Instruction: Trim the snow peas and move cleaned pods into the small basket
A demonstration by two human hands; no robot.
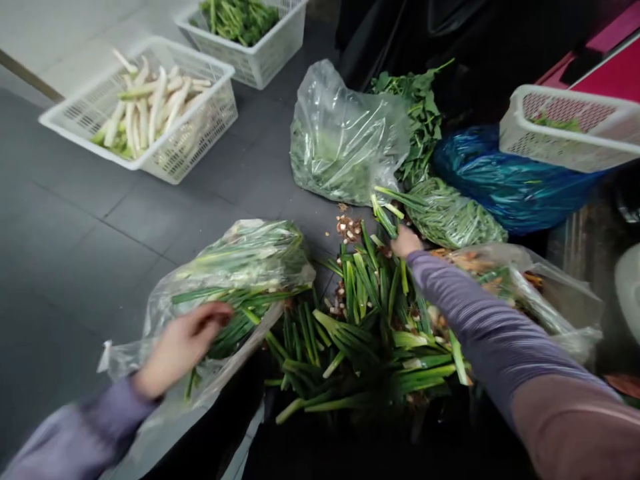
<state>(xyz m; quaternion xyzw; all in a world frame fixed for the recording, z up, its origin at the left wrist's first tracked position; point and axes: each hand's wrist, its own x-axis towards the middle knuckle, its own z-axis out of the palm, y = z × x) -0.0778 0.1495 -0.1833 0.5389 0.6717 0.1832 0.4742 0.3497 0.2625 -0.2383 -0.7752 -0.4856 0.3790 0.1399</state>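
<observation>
The right hand (406, 241) closes its fingers on green onions (384, 217); the blurred left hand (180, 347), fingers curled, hold unclear, sits at a plastic bag (250, 257) lying open toward the onion heap (365, 333).

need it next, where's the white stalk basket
The white stalk basket is upper left in the head view, on the grey tiled floor, beside the basket of greens.

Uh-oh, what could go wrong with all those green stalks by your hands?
The loose cut green stalks lie close to the brown-and-white scraps, so they might get mixed together. The plastic bag under your left hand looks slippery and might slide, spilling stalks onto the dark tiles.
</observation>
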